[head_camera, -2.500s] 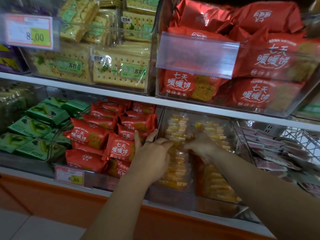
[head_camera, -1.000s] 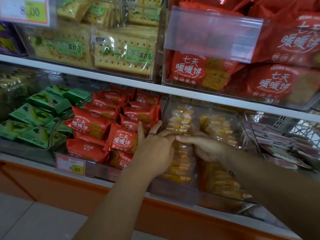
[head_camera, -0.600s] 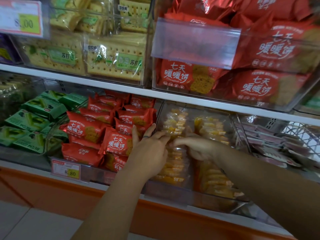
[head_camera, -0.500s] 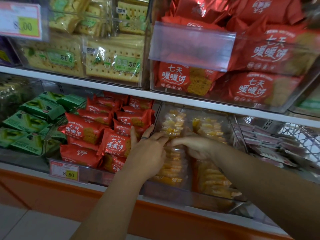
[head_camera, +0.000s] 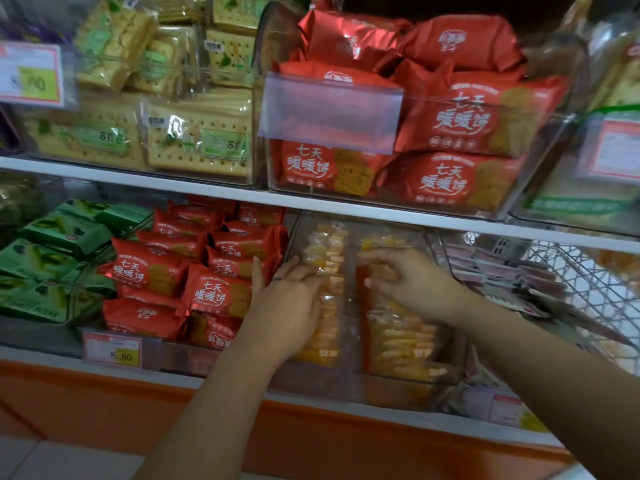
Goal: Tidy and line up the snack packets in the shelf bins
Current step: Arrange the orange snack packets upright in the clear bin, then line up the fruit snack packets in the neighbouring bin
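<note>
A clear bin [head_camera: 329, 381] on the lower shelf holds clear packets of yellow snacks in two columns. My left hand [head_camera: 287, 306] lies on the left column [head_camera: 325, 244] with its fingers stretched out flat, at the bin's left wall. My right hand [head_camera: 405, 282] sits over the upper part of the right column [head_camera: 401, 344]; its thumb and curled fingers pinch a yellow snack packet there. Both hands hide the middle of the columns.
Left of the clear bin lie red biscuit packets [head_camera: 214, 296], then green packs [head_camera: 41, 261]. A wire basket [head_camera: 571, 282] with pink packets stands to the right. The upper shelf [head_camera: 207, 194] carries cracker packs [head_camera: 197, 140] and large red bags [head_camera: 450, 123]. A price tag [head_camera: 112, 349] hangs at the front.
My right hand has moved right, from the left column where its fingers met my left hand, onto the right column. My left hand stays on the left column.
</note>
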Available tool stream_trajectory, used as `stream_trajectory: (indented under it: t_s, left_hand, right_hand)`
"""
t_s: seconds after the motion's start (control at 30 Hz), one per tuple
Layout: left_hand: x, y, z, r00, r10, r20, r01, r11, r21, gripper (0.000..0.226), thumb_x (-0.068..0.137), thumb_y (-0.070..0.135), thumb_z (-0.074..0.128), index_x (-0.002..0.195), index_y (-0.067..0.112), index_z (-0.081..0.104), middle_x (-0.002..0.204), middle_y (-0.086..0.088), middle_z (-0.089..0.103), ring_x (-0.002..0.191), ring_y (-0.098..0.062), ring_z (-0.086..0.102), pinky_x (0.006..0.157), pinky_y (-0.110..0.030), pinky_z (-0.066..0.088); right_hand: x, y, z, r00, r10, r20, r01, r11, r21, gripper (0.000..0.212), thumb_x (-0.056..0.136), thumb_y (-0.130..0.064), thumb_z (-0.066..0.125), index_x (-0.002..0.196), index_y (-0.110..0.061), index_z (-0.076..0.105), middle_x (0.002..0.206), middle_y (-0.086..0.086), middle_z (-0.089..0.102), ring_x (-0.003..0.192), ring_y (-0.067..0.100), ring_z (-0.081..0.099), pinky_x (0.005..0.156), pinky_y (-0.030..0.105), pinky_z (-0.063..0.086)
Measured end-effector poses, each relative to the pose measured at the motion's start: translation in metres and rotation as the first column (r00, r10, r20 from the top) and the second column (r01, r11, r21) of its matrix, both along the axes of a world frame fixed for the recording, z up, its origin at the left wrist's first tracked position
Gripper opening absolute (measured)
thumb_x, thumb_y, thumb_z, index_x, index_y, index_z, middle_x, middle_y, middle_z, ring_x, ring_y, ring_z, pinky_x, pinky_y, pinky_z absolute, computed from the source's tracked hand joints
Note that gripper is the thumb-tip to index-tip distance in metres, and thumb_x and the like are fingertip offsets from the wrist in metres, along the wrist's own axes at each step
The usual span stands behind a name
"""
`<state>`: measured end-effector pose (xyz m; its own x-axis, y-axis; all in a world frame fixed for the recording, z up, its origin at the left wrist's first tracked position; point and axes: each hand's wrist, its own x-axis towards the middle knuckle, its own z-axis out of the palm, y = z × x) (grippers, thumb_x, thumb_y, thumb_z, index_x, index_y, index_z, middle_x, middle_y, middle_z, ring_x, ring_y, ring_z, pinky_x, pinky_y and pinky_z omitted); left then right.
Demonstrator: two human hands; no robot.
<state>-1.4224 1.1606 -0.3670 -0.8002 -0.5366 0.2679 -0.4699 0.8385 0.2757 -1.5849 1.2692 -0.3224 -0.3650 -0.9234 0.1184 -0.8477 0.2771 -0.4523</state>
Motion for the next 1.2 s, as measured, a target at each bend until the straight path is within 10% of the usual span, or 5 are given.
stream_trajectory:
  t_s: [0.2,0.4,0.57,0.9,1.2]
  left_hand:
    - [-0.010,0.070,0.002,0.961,-0.129,-0.244,0.181,0.961,0.207,0.042,0.099,0.018,0.038,0.141,0.022,0.044,0.148,0.010,0.034,0.131,-0.009,0.038,0.106,-0.023,0.032]
    - [-0.032,0.113,-0.018,0.982,-0.160,0.101,0.125,0.949,0.288,0.057,0.102,0.041,0.025,0.152,0.025,0.005,0.157,0.005,-0.022,0.146,-0.022,0.002,0.114,-0.038,0.023]
    - [-0.046,0.117,-0.028,0.974,-0.164,0.154,0.122,0.961,0.249,0.057,0.102,0.043,0.024,0.152,0.024,0.004,0.158,-0.001,-0.017,0.147,-0.024,0.000,0.116,-0.039,0.022]
    - [-0.036,0.122,0.000,0.966,-0.185,0.178,0.180,0.983,0.045,0.052,0.099,0.037,0.040,0.148,0.031,0.025,0.159,0.006,0.006,0.146,-0.018,0.004,0.119,-0.040,0.012]
    - [-0.098,0.172,0.030,0.915,-0.290,0.280,0.345,0.922,-0.174,0.038,0.096,0.033,0.048,0.134,0.036,0.048,0.138,0.013,0.045,0.132,-0.011,0.034,0.115,-0.040,0.015]
  right_hand:
    - [-0.008,0.080,-0.011,0.963,-0.085,-0.254,0.066,0.994,-0.082,0.032,0.088,-0.019,0.059,0.120,-0.020,0.063,0.118,0.003,0.064,0.109,0.023,0.058,0.093,0.028,0.043]
    - [-0.006,0.129,-0.047,0.933,-0.092,-0.348,0.116,0.992,0.049,0.044,0.099,-0.036,0.035,0.143,-0.031,0.034,0.157,-0.007,0.012,0.145,0.015,0.009,0.116,0.036,-0.001]
    - [0.002,0.136,-0.055,0.939,-0.054,-0.341,0.096,0.990,0.106,0.047,0.101,-0.039,0.021,0.147,-0.031,0.023,0.158,-0.004,-0.009,0.146,0.017,-0.004,0.119,0.038,0.000]
    - [-0.026,0.190,-0.030,0.982,-0.190,-0.020,0.180,0.952,-0.246,0.034,0.095,-0.016,0.051,0.125,-0.031,0.055,0.126,-0.005,0.058,0.110,0.014,0.056,0.086,0.011,0.041]
    - [-0.072,0.229,-0.044,0.941,-0.318,-0.120,0.326,0.943,0.061,0.040,0.088,-0.017,0.058,0.128,-0.024,0.056,0.125,-0.003,0.060,0.107,0.013,0.056,0.080,0.018,0.037]
